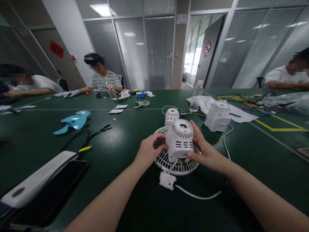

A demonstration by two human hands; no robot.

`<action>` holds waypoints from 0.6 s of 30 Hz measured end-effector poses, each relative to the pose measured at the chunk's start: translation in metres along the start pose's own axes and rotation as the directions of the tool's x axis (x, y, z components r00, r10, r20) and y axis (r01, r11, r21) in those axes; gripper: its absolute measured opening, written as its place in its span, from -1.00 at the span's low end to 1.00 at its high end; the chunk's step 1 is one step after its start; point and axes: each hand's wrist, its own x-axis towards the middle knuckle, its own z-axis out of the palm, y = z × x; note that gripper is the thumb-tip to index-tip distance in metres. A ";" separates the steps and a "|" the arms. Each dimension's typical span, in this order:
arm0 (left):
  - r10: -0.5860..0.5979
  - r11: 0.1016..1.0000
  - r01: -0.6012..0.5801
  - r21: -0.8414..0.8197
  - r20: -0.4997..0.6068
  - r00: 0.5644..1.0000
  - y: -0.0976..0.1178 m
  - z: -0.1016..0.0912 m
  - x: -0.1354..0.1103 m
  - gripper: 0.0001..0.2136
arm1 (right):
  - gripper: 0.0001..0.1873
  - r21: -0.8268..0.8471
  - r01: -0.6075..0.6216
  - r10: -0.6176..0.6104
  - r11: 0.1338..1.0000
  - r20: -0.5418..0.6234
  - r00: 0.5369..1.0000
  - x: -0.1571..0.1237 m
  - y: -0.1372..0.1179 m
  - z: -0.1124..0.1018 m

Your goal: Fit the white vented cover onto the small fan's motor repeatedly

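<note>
In the head view, a white vented fan motor housing (pixel 180 141) stands over a round white fan grille (pixel 190 168). My left hand (pixel 152 145) grips the housing's left side, with its thumb at the edge and its other fingers partly behind. On the opposite side my right hand (pixel 205 149) holds it, thumb low at the front and fingers round the back. A small white plastic part (pixel 167 180) with a cable lies at the grille's near edge. Directly behind sits another white housing (pixel 172 116). The housing covers the middle of the grille.
A third white housing (pixel 218 116) and a water bottle (pixel 196 96) stand to the right, near cables. Leftward lie a blue fan blade (pixel 73 121), a white power strip (pixel 41 177) and a dark phone (pixel 51 193). Several people sit around the green table (pixel 135 206).
</note>
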 end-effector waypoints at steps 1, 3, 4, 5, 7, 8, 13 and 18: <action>0.007 1.000 -0.007 0.000 -0.001 1.000 0.000 0.000 0.000 -0.84 | 0.13 0.014 0.000 0.000 1.000 0.003 1.000 0.000 0.001 -0.001; 0.018 1.000 -0.018 0.002 0.001 1.000 0.000 0.000 0.000 -0.84 | 0.13 0.036 0.004 -0.004 0.999 0.007 1.000 0.001 0.002 -0.001; 0.018 1.000 -0.018 0.002 0.004 1.000 0.000 0.000 0.000 -0.84 | 0.13 0.044 0.006 -0.007 0.999 0.009 1.000 0.001 0.003 -0.002; 0.015 1.000 -0.015 0.004 0.008 1.000 -0.001 0.000 0.000 -0.84 | 0.14 0.048 0.007 -0.008 0.999 0.011 1.000 0.001 0.003 -0.002; 0.010 1.000 -0.010 0.009 0.015 1.000 -0.001 0.000 0.000 -0.83 | 0.15 0.049 0.007 -0.007 0.999 0.015 1.000 0.002 0.004 -0.003; 0.010 1.000 -0.010 0.011 0.016 1.000 -0.001 0.000 0.000 -0.82 | 0.16 0.051 0.004 -0.005 0.999 0.017 1.000 0.002 0.003 -0.003; 0.030 0.999 -0.030 0.011 0.010 0.999 0.000 0.001 -0.001 -0.78 | 0.16 0.092 -0.016 0.014 0.996 0.025 1.000 0.002 0.001 -0.003; 0.032 0.999 -0.032 0.015 0.008 0.999 0.000 0.001 -0.001 -0.77 | 0.15 0.121 -0.004 0.002 0.993 0.021 1.000 0.003 0.002 -0.003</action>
